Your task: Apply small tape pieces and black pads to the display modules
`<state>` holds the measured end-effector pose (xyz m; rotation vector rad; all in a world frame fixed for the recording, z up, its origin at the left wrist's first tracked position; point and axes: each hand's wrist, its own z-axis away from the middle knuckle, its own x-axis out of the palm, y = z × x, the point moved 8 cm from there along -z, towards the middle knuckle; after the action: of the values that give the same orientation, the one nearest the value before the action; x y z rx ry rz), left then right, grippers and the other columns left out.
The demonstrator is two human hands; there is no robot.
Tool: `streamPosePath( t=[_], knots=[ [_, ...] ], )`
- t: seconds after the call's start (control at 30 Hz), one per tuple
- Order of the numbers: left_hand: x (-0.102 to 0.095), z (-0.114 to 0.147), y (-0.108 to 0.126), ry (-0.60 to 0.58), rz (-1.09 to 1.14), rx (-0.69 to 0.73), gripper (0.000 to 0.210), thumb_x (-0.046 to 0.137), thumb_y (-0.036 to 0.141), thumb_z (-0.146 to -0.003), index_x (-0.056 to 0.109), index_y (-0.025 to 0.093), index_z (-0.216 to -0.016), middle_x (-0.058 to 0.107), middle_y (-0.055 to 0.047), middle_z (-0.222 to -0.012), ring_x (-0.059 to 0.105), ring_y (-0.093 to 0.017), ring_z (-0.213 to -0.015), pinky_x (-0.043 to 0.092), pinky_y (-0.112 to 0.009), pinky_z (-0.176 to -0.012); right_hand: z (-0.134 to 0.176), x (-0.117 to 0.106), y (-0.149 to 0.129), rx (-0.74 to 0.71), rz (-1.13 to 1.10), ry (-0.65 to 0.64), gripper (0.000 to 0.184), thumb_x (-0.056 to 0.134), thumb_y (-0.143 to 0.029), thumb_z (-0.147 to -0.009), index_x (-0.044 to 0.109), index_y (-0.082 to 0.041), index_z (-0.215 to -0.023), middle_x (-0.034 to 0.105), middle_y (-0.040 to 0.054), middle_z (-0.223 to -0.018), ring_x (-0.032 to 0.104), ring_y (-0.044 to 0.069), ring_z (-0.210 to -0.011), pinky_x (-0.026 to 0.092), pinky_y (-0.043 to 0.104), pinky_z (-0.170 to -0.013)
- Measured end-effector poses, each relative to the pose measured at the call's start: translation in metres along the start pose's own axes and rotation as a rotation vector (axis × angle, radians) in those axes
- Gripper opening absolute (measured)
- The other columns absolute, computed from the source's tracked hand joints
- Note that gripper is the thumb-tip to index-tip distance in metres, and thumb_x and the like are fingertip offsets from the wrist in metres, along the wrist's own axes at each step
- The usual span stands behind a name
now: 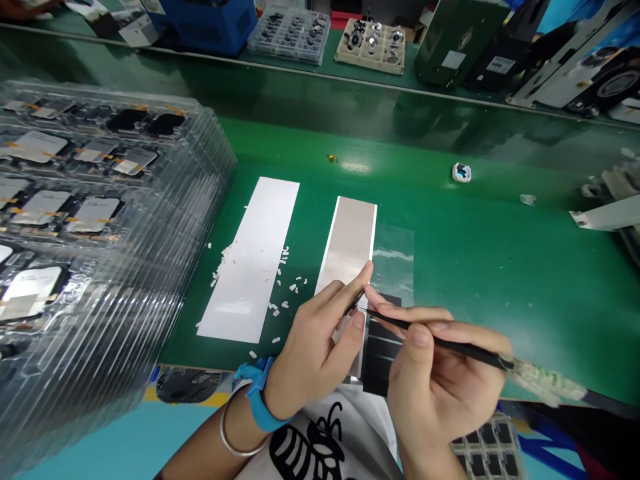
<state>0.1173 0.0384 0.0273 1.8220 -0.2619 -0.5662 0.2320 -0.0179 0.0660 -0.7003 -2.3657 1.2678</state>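
My left hand (pixel 320 333), with a blue strap at the wrist, pinches a small dark piece (pixel 354 302), mostly hidden by the fingers; its kind cannot be made out. In my right hand (pixel 440 387) are black tweezers (pixel 473 351), wrapped near the rear end with pale material. Their tip points left at the small piece; whether it touches is unclear. Both hands are over the lower part of a beige-faced strip with white edges (pixel 353 230). A clear film (pixel 395 257) lies beside that strip, and a dark sheet (pixel 380 357) is partly covered by my right hand.
A white strip (pixel 250 260) lies to the left on the green table (pixel 480 273), with small white scraps (pixel 294 287) around it. Stacked clear trays of parts (pixel 165 253) rise at far left. A small white-rimmed part (pixel 461 173) sits farther back, below a shelf holding a beige tray (pixel 370 45).
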Motion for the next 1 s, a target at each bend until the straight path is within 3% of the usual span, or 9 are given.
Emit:
streamPosePath(
  t=[0.33,0.57,1.0],
  knots=[
    [0.001,0.0,0.0,-0.017,0.07,0.006,0.051,0.035,0.027,-0.105,0.034,0.026,-0.155,0.062,-0.009,-0.115,0.056,-0.02,-0.093,0.05,-0.035,-0.088,0.001,0.0,0.005,-0.035,-0.044,0.038,0.019,0.056,-0.003,-0.091,0.052,-0.019,-0.099,0.067,0.0013,-0.081,0.073,0.019,-0.078,0.069,0.039,-0.072],
    [0.002,-0.001,-0.001,-0.023,0.039,-0.009,0.052,0.035,0.027,-0.105,0.03,0.026,-0.157,0.06,-0.007,-0.102,0.056,-0.019,-0.086,0.051,-0.035,-0.082,0.001,-0.001,0.007,0.001,0.014,0.021,0.019,0.056,-0.004,-0.091,0.051,-0.021,-0.099,0.068,0.0008,-0.082,0.073,0.019,-0.079,0.068,0.041,-0.072],
    [0.003,-0.001,-0.002,-0.022,-0.012,-0.011,0.054,0.034,0.027,-0.105,0.027,0.025,-0.158,0.058,-0.008,-0.103,0.056,-0.02,-0.089,0.05,-0.035,-0.08,0.007,-0.001,0.012,0.109,-0.078,0.099,0.017,0.052,-0.006,-0.095,0.051,-0.02,-0.103,0.07,0.0031,-0.087,0.074,0.02,-0.081,0.068,0.038,-0.068]
  ],
)
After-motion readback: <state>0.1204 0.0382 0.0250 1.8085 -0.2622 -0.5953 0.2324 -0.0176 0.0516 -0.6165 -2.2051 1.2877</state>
